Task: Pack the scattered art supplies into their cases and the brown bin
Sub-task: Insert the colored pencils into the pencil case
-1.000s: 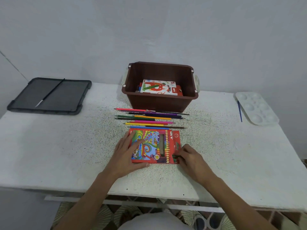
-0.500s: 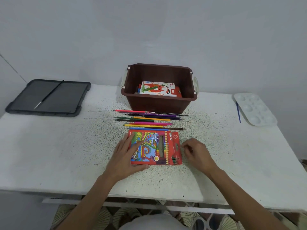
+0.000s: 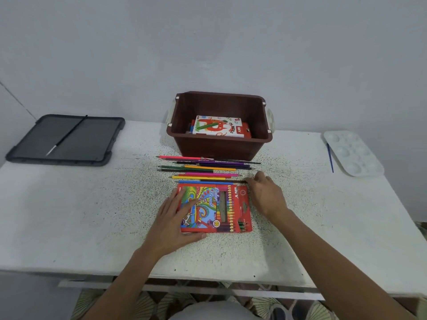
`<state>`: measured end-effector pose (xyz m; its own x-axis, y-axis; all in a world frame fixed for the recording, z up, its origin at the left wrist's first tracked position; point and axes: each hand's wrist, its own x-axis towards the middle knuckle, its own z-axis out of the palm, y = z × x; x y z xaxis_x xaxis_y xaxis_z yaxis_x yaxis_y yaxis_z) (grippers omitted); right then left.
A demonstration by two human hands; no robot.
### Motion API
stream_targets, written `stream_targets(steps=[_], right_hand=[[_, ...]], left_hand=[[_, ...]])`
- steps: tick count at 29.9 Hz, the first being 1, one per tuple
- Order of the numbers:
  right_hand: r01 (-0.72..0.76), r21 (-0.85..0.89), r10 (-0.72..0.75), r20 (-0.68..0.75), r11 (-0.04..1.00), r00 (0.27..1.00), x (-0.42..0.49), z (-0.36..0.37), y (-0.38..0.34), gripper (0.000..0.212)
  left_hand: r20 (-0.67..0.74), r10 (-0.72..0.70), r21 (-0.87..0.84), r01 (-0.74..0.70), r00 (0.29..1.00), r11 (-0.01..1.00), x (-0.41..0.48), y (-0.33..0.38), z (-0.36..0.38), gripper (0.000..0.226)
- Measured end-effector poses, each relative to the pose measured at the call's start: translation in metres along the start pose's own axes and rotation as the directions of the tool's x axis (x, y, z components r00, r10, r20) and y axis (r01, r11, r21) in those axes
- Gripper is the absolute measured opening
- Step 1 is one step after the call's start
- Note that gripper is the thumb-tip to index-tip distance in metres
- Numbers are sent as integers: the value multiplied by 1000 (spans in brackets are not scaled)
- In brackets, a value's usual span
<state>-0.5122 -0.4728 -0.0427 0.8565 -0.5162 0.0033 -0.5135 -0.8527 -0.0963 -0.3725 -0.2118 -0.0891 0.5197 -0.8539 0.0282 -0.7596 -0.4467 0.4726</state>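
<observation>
The left hand (image 3: 175,218) lies flat, fingers straight, on the left part of the red pencil box (image 3: 215,209). The box rests flat on the bench (image 3: 92,215), flap end to the right. The right hand (image 3: 265,195) meets the right end of the nearest loose pencils (image 3: 208,167), but I cannot tell whether it grips one. These lie left-to-right, most tips left, just before the brown bin (image 3: 219,148).

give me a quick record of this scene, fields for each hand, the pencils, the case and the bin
left hand: flat on the colour pencil case, holding it down
right hand: fingertips at the right end of the nearest pencil; grip unclear
loose pencils: row between case and bin
brown bin: holds an oil pastels box
not packed: palette, blue brush
</observation>
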Motion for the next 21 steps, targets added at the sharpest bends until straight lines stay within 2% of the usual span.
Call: stream_targets(steps=[5, 9, 12, 16, 21], right_hand=[[-31, -40, 30, -36, 999, 999, 2, 4, 7, 27], [-52, -18, 49, -132, 998, 990, -5, 0, 18, 20], [1, -33, -7, -177, 999, 984, -15, -10, 32, 14], [116, -50, -122, -149, 992, 981, -34, -23, 55, 14], [143, -45, -149, -165, 989, 975, -58, -39, 84, 19]], left_hand=[[-9, 7, -4, -7, 1000, 1000, 0, 0, 0, 98], [-4, 1, 6, -1, 1000, 1000, 0, 1, -1, 98], [-16, 11, 16, -11, 1000, 1000, 0, 1, 0, 97], [-19, 7, 19, -6, 1000, 1000, 0, 2, 0, 98], [-23, 9, 23, -8, 1000, 1000, 0, 1, 1, 98]])
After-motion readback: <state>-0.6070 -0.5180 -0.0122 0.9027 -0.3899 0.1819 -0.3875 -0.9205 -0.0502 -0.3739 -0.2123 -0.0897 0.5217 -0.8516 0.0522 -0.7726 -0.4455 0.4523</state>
